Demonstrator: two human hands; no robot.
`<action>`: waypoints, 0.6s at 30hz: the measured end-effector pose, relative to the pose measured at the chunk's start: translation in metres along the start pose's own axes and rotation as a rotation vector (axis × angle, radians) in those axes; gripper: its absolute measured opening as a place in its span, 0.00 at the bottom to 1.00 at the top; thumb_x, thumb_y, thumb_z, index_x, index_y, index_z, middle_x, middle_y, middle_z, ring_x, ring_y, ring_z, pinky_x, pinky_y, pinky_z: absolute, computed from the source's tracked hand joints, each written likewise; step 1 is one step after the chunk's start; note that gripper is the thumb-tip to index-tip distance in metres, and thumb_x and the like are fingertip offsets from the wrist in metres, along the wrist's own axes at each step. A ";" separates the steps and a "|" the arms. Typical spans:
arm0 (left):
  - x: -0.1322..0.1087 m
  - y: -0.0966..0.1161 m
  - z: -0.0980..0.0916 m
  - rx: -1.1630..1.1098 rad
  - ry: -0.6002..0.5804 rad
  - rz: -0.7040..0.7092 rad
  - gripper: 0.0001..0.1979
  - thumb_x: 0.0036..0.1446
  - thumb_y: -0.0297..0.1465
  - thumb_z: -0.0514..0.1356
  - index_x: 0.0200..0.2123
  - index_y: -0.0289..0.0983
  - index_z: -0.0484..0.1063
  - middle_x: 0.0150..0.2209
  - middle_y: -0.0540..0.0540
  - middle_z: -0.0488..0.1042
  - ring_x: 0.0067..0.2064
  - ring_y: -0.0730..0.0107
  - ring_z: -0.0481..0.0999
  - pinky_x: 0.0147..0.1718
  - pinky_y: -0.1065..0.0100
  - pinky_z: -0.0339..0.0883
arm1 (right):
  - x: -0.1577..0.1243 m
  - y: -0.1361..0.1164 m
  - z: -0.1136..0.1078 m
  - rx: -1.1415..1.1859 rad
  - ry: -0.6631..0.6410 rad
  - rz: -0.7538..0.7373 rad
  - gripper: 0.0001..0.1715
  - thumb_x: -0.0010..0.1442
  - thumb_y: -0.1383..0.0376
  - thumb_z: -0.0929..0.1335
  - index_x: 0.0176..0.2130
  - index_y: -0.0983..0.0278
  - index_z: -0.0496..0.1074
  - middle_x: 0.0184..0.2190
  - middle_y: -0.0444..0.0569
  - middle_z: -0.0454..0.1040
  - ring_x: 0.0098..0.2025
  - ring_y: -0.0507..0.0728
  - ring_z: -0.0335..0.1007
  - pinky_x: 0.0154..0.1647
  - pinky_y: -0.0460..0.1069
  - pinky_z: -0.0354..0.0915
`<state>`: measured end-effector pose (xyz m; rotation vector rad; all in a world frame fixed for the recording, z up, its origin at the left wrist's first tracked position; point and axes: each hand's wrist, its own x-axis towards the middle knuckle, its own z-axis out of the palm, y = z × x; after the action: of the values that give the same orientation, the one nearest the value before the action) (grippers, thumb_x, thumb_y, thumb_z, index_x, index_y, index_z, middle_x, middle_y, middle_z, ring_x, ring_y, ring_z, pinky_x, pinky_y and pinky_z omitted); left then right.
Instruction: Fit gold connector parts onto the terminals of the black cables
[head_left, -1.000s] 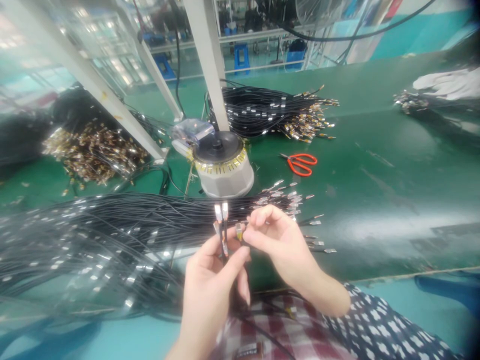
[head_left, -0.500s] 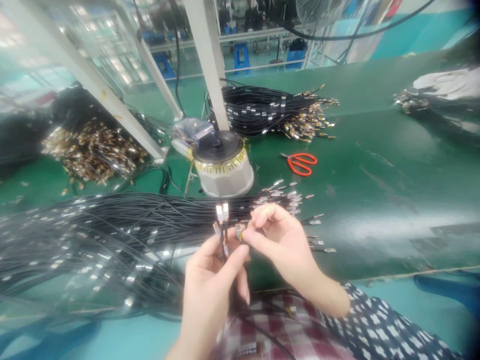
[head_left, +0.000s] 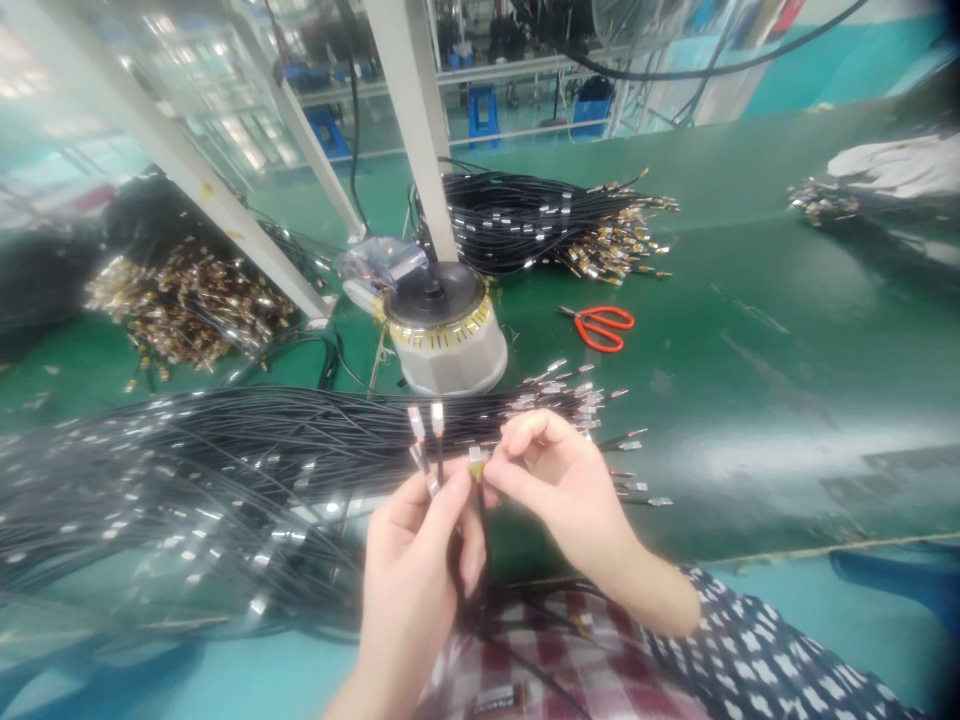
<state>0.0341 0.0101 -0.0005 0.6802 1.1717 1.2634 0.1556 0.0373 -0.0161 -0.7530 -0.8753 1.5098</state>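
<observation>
Nearest, a red-and-white checked cloth; above it, the left hand, its grip clamped on metal-tipped black cables whose ends point upward; opposite, the right hand, thumb and forefinger close beside a yellow-banded connector standing upright between the hands, though whether this grip is pinched on it cannot be told; just beyond, a large cable bundle lying across the green bench; behind it, a round tape dispenser and, to its right, red-handled scissors; farther back, a second cable bundle; in the distance, a blue stool.
</observation>
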 end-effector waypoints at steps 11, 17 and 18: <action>0.006 0.001 -0.005 -0.076 0.008 -0.170 0.13 0.42 0.30 0.73 0.27 0.34 0.72 0.18 0.57 0.66 0.14 0.90 0.51 0.14 0.81 0.44 | 0.001 0.002 -0.002 0.007 0.052 0.011 0.13 0.50 0.73 0.74 0.29 0.63 0.66 0.28 0.39 0.68 0.31 0.48 0.67 0.35 0.46 0.65; 0.007 0.000 -0.006 -0.050 -0.055 -0.109 0.10 0.47 0.31 0.71 0.27 0.32 0.74 0.23 0.49 0.74 0.15 0.89 0.55 0.15 0.79 0.45 | 0.004 0.000 -0.004 0.072 0.010 0.148 0.16 0.49 0.71 0.76 0.30 0.63 0.64 0.24 0.38 0.71 0.24 0.49 0.70 0.30 0.48 0.66; 0.007 0.000 -0.006 -0.032 -0.069 -0.102 0.10 0.48 0.31 0.70 0.28 0.32 0.74 0.23 0.49 0.74 0.15 0.89 0.55 0.16 0.79 0.45 | 0.005 -0.001 -0.005 0.064 -0.006 0.164 0.16 0.49 0.71 0.76 0.30 0.63 0.64 0.24 0.39 0.72 0.23 0.50 0.71 0.30 0.48 0.67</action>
<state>0.0274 0.0155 -0.0042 0.6281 1.1138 1.1621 0.1595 0.0429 -0.0176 -0.7889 -0.7809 1.6777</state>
